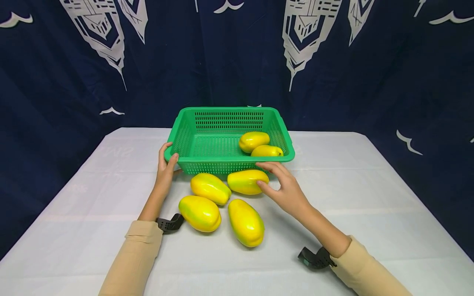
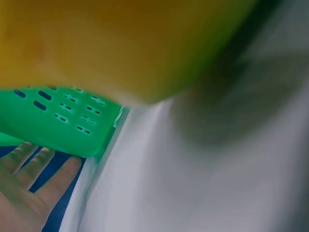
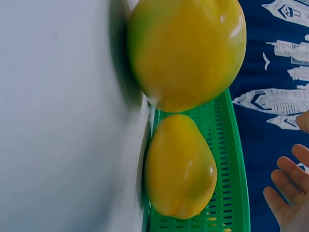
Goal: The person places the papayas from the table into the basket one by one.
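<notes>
Navy curtain point(image 1: 207, 61) hangs behind white table point(image 1: 352, 176); left hand point(image 1: 166, 172) grips basket point(image 1: 214, 158), right hand point(image 1: 288, 191) spread beside yellow fruit point(image 1: 244, 182).

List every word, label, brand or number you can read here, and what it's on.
No readable text in any view.
White tablecloth: faint marks toward its far left, too faint to read.
Yellow fruits, green basket: no lettering visible.
Dark blue curtain: white printed pictures, no legible words.
</notes>
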A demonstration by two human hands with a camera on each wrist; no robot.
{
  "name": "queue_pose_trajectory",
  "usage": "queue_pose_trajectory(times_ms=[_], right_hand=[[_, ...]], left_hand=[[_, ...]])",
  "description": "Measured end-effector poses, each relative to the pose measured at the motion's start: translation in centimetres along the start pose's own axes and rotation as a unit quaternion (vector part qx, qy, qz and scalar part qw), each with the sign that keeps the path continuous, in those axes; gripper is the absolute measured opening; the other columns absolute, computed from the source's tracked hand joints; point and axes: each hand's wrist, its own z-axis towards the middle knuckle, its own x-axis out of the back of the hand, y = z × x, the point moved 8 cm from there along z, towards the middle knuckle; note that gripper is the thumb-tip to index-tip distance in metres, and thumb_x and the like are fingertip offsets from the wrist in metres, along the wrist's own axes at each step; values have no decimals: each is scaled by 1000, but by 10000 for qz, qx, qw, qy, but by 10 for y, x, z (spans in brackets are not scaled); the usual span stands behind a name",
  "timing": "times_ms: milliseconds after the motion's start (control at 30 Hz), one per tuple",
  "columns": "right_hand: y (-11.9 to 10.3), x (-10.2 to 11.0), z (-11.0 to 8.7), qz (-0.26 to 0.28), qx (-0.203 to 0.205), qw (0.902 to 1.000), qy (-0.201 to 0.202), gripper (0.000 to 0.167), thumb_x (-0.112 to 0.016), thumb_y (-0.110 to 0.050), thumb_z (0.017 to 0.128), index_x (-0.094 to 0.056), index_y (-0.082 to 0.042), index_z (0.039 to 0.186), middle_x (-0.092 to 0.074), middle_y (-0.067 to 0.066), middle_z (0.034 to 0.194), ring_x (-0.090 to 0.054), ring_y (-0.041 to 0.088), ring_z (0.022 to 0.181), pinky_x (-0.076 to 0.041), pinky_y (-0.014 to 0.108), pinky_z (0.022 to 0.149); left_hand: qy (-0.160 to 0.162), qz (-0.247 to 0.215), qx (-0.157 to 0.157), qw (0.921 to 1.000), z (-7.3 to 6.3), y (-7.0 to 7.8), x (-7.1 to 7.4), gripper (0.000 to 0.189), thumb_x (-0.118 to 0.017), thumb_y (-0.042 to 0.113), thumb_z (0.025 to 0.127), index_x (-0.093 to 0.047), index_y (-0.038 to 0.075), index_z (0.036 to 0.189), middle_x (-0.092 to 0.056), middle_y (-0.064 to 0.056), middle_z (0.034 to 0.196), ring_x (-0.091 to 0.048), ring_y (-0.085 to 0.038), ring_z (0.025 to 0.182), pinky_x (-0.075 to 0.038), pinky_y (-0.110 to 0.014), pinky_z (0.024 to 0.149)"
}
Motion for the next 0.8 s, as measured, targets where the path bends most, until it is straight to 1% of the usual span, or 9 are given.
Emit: queue_pose_trajectory(times_ms=[267, 433, 533, 667, 800], right_hand=[[-5, -12, -14, -131, -275, 9981, -534, 46, -64, -24, 84, -49, -20, 128, -49, 0, 129, -44, 20, 122, -39, 45, 100], [-9, -19, -23, -256, -262, 9960, -815, 48, -65, -30, 83, -48, -24, 128, -48, -2, 130, -44, 20, 122, -39, 46, 100], [-9, -24, -29, -289, -274, 9947, -952, 48, -64, -32, 83, -48, -25, 128, -47, -5, 129, -45, 17, 121, -41, 44, 99], [-8, -29, -37, -311, -405, 9923, -1127, 49, -65, -33, 83, -48, -24, 128, -47, -10, 128, -46, 12, 118, -44, 38, 95], [-7, -35, -43, -308, -559, 9893, -1314, 51, -65, -36, 82, -48, -24, 128, -46, -13, 128, -50, 13, 113, -46, 35, 91]], left_hand=[[-44, 3, 12, 10000, -1, 0, -1, 52, -41, 32, 94, -19, 25, 140, -21, -14, 143, -31, -33, 126, -35, -62, 95], [-31, -4, -2, 10000, -1, 0, -1, 52, -42, 31, 93, -20, 24, 139, -22, -14, 143, -32, -34, 125, -36, -62, 94], [-40, 6, -7, 10000, 0, 0, -1, 52, -42, 31, 93, -20, 24, 140, -21, -15, 143, -32, -34, 125, -36, -62, 94], [-60, 26, 6, 10000, 0, 0, -1, 52, -41, 32, 94, -19, 25, 140, -20, -14, 144, -31, -33, 126, -36, -62, 94], [-44, 3, 19, 10000, -1, 0, 0, 51, -42, 32, 94, -20, 26, 139, -21, -13, 143, -32, -32, 126, -36, -62, 95]])
